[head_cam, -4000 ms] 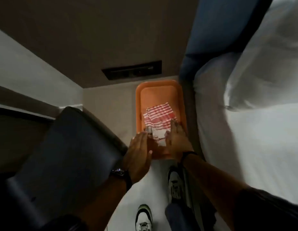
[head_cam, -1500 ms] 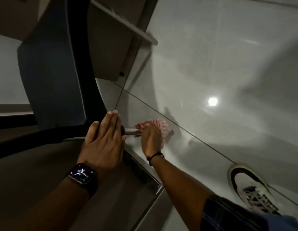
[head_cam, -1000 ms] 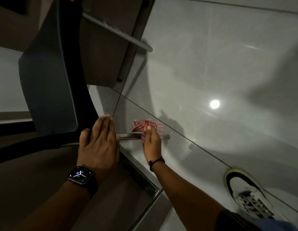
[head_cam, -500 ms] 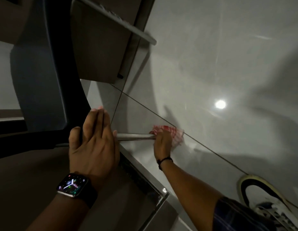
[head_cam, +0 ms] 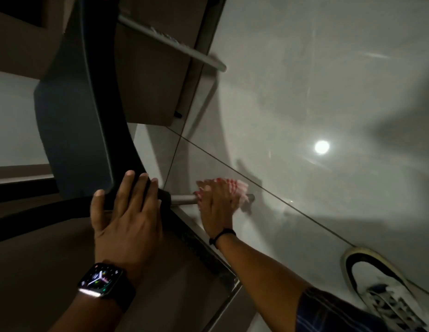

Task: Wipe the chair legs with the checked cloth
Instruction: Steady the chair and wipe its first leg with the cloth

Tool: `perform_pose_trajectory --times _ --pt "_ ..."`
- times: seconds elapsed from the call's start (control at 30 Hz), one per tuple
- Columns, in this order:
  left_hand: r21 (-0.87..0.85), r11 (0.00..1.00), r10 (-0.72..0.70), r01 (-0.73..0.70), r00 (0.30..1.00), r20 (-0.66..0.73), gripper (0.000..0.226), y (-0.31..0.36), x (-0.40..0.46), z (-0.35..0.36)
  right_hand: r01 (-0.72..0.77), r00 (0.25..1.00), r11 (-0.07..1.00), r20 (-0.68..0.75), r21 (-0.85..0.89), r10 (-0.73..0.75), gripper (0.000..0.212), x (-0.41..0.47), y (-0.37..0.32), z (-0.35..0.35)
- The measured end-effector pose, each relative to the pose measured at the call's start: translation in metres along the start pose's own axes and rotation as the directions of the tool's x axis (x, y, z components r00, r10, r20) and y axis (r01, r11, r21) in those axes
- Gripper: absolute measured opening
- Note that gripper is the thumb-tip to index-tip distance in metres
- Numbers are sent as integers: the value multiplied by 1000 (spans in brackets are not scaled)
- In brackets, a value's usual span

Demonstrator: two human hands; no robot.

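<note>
At the far left, the dark chair [head_cam: 74, 130] is tipped over, its seat shell rising up and away from the left grip [head_cam: 127, 212]. That hand lies flat on the black edge of the chair, fingers [head_cam: 129, 185] together and stretched forward, thumb spread off to its left; it presses on the frame rather than curling round it. A smartwatch [head_cam: 100, 282] with a lit face sits on the wrist below it.

Just right of the left grip a metal chair leg [head_cam: 183, 199] runs out level from a black socket. The right grip [head_cam: 218, 202] is wrapped over this leg from the near side, clamped on the checked cloth [head_cam: 232, 188], whose red and white folds bunch above and to the right of the knuckles and cover the leg there. The bare tip of the leg shows just beyond the cloth on the right. A dark band [head_cam: 221, 236] circles the right wrist.

Above both hands a second chair leg [head_cam: 175, 44] slants across, well apart from them. To the right of the right grip stretches the glossy tiled floor [head_cam: 328, 92], with a bright light reflection [head_cam: 321, 146]. At the lower right corner lies a white shoe [head_cam: 386, 288], below a striped sleeve [head_cam: 328, 310].
</note>
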State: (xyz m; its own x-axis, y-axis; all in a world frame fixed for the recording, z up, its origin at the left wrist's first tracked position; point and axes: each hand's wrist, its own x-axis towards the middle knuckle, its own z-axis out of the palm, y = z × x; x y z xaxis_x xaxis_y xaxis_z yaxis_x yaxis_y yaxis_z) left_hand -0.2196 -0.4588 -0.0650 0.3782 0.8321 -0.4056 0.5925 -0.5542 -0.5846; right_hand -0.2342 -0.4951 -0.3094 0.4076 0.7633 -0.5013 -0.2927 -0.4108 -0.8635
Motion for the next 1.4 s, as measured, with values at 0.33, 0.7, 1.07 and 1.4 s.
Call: perform_pose_trajectory --times 0.33,0.7,1.07,1.4 --pt "83 996 11 -9 1000 -28 60 -9 3 9 -427 903 880 151 211 402 41 42 63 -40" --pt "152 981 137 -122 986 -92 61 -10 4 1 273 944 954 -229 128 -239 43 -26 -54 37" --pt "161 982 108 -96 992 -70 67 7 16 22 -511 857 782 140 358 496 39 46 53 -27" --pt "139 982 140 -127 987 -82 64 3 16 16 333 930 940 -140 -70 -340 50 -16 -47 38"
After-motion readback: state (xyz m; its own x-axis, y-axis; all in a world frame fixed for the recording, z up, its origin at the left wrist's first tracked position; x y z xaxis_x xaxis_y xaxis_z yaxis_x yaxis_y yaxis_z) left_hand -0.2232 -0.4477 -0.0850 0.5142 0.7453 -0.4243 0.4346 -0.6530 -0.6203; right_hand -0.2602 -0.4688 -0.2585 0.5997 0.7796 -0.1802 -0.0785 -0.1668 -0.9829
